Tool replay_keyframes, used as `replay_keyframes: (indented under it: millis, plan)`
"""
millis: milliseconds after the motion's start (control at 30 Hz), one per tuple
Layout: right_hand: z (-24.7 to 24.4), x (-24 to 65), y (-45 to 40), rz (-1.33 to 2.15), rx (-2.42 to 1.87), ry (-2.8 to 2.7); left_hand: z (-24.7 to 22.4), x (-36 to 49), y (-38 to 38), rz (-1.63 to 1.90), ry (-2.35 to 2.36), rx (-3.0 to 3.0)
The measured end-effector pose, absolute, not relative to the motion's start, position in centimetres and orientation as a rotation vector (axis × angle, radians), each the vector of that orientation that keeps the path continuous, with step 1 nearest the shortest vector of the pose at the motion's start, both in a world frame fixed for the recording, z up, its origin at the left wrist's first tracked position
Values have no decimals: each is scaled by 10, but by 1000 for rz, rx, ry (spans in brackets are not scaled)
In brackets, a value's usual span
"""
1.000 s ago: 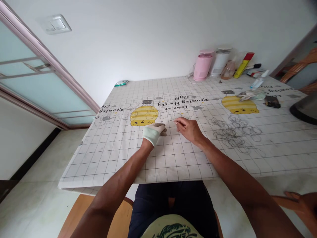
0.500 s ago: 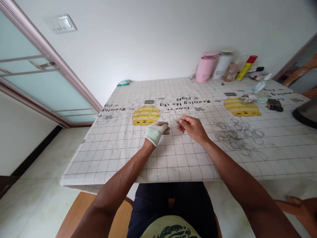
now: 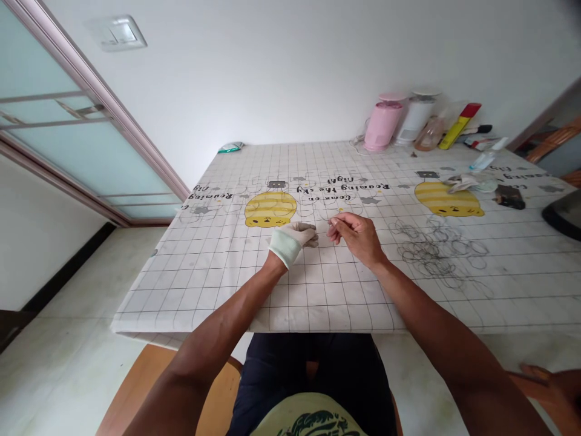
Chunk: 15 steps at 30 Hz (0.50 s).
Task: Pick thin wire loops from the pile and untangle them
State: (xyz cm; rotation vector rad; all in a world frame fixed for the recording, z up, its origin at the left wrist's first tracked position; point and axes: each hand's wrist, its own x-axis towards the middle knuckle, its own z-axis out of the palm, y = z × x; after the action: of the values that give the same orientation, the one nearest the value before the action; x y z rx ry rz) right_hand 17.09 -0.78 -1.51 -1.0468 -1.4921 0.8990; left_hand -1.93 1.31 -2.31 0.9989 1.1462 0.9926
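My left hand, in a pale glove with a light green cuff, is closed just above the checked tablecloth, fingers pressed together and pointing right. Facing it across a small gap, my bare right hand is closed in a pinch of thumb and forefinger. Whatever either hand holds is too thin or too hidden to make out. Faint thin loops lie on the cloth beyond both hands. To the right of my right hand spreads a tangled heap of thin dark wire-like loops.
Along the wall stand a pink cylindrical device, a white one, a bottle and a yellow can with a red cap. A crumpled glove, a small black object and a clear bottle lie or stand at right. A green packet is at the far left corner.
The camera view has shifted slightly. My left hand has moved a little to the right; my right hand keeps its pinch nearly in place. The heap of loops looks the same.
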Motion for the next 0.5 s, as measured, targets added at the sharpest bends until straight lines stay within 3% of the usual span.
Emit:
replay_keyframes:
  millis: [500]
  plan:
    - [-19,173,-4,847,-1052,-1456,-18,-25,12,1074,1065,1012]
